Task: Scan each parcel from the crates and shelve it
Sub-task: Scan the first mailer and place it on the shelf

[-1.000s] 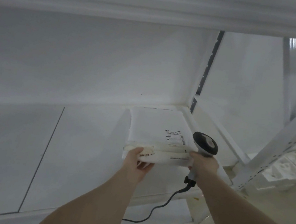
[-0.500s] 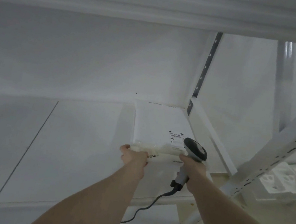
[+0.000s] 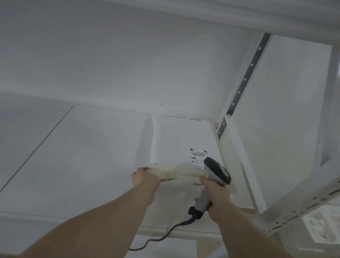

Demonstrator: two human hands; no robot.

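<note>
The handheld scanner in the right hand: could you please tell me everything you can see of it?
The scanner has a black-topped head, a pale grey plastic-looking body and handle, and a dark cable trailing from its base. The right hand grips the handle; the head hangs over the white parcel's label, at the shelf's right end.

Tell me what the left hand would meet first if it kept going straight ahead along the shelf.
The left hand already touches the near edge of the white parcel, so it would push that parcel toward the back wall; depth is unclear.
</note>
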